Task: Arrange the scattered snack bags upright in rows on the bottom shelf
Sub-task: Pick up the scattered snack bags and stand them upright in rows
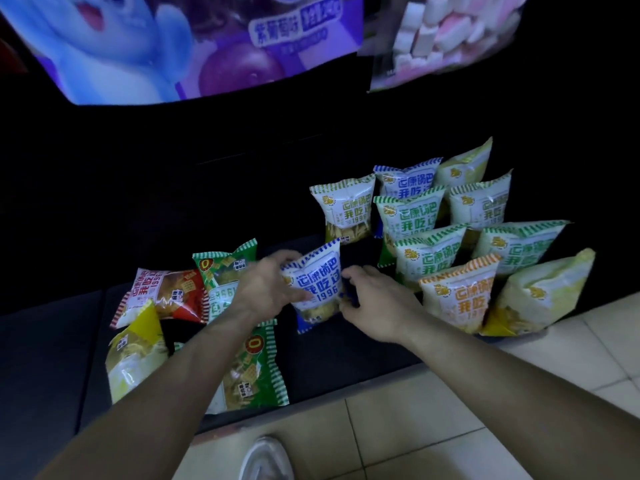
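Both hands hold a blue-striped bag (317, 282) upright near the middle of the dark bottom shelf (346, 351). The left hand (266, 285) has its fingers clamped on the bag's left edge; the right hand (374, 299) pinches its lower right edge. To the right, other bags stand upright in rows, an orange-striped bag (457, 296) at the front. To the left, a red bag (162, 294), a yellow bag (135, 355) and two green bags (258, 368) lie flat and scattered. A white shoe (265, 459) rests on the tiled floor (398, 427) below.
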